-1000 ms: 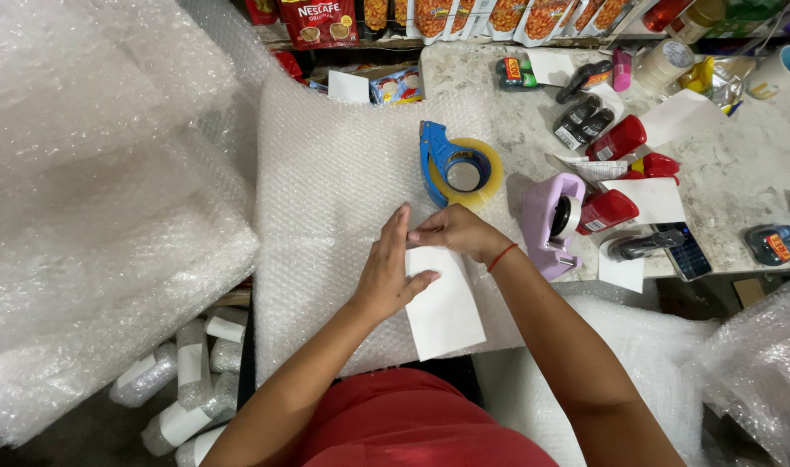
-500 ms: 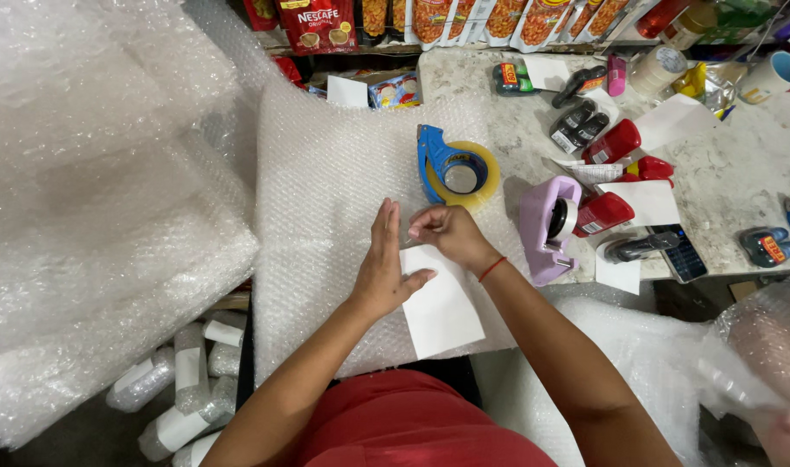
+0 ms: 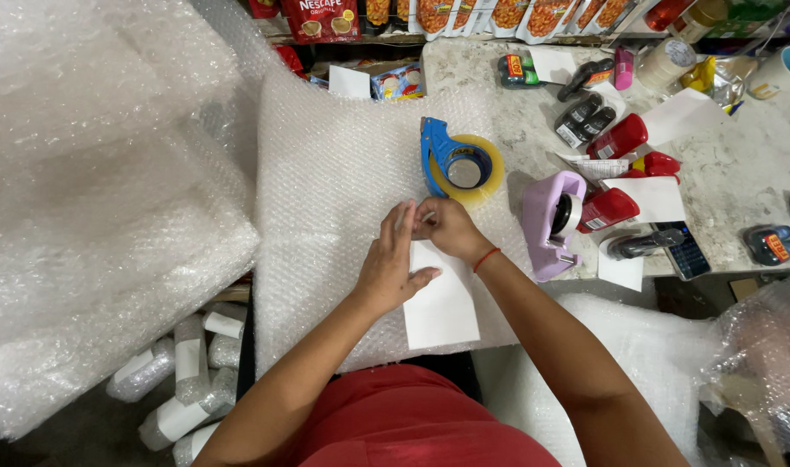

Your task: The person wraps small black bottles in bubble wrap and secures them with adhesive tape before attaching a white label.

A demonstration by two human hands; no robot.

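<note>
The left hand (image 3: 393, 264) lies flat on a white paper slip (image 3: 442, 303), while the right hand (image 3: 447, 227) pinches its top edge, fingertips meeting. The slip rests on a bubble wrap sheet (image 3: 334, 199); a blue tape dispenser (image 3: 458, 164) sits just beyond, a purple one (image 3: 551, 220) to the right.

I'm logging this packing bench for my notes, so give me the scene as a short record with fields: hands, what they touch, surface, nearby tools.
Left hand: left hand flat on the white paper sheet
Right hand: right hand pinching the sheet's top edge
Surface: bubble wrap sheet spread on the marble counter
Nearby tools: blue tape dispenser beyond the hands; purple tape dispenser to their right
Also: red bottles
</note>
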